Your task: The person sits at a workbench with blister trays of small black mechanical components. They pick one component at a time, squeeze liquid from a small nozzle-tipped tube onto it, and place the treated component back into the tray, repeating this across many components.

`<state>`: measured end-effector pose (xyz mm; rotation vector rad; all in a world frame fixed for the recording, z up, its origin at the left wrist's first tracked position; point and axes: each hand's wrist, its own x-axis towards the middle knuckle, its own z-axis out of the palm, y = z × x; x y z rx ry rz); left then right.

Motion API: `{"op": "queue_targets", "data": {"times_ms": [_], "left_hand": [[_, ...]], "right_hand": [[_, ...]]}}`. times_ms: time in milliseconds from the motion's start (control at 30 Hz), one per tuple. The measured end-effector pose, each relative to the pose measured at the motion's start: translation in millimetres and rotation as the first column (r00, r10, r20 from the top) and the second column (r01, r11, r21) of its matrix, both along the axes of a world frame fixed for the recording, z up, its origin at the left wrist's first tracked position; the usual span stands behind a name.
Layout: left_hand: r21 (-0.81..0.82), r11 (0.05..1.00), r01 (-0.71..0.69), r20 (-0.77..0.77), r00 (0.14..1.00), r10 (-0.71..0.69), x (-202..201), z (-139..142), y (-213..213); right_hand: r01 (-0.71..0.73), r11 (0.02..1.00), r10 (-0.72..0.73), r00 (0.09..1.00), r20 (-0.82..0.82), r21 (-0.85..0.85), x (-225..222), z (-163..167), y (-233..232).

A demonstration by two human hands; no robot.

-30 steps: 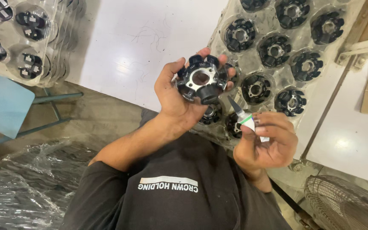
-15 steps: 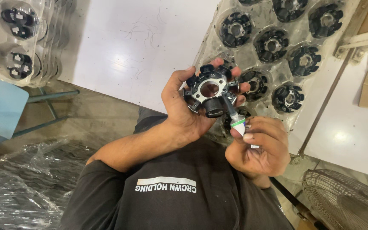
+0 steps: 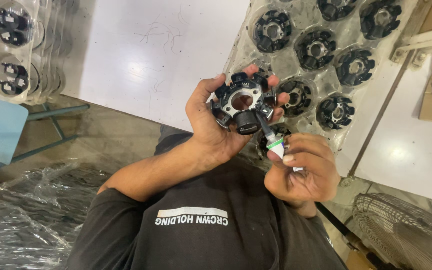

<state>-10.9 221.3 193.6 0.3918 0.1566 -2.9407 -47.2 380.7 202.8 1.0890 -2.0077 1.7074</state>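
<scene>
A small white tube [image 3: 277,146] is pinched in the closed right hand [image 3: 303,172], tip at a black ring-shaped part [image 3: 243,102] gripped by the left hand [image 3: 211,125]. A slip could smear neighbouring poles. Trays of parts [image 3: 326,50] lie beyond.

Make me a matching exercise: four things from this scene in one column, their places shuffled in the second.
Things:
1. stator
2. plug with green band
3. fan
4. clear tray

Places:
A. bottom right corner of the view
B. held up in the left hand
C. on the white table, holding black parts
D. pinched in the right hand, just under the stator

Pairs: 1-B, 2-D, 3-A, 4-C
</scene>
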Motion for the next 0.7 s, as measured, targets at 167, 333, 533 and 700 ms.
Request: {"op": "queue_targets", "data": {"times_ms": [167, 333, 533, 700], "left_hand": [[0.02, 1.0, 0.023, -0.018, 1.0, -0.023, 0.3, -2.0, 1.1], [-0.025, 0.999, 0.03, 0.001, 1.0, -0.03, -3.3, -6.2, -2.2], [-0.187, 0.981, -0.055, -0.018, 0.998, 0.052, -9.4, -4.9, -14.6], [-0.572, 0.808, -0.139, -0.114, 0.989, 0.089, -3.4, 6.0, -20.2]], "right_hand": [[-0.012, 1.0, 0.011, 0.999, 0.045, 0.015, -0.2, 3.5, -0.6], [-0.026, 0.998, 0.012, 0.977, 0.215, 0.063, 0.1, 6.3, 4.6], [0.02, 0.971, 0.093, 0.886, 0.454, -0.237, -6.3, -2.8, 8.0], [0.085, 0.93, 0.072, 0.912, 0.403, -0.358, -2.8, -12.1, 10.0]]}}
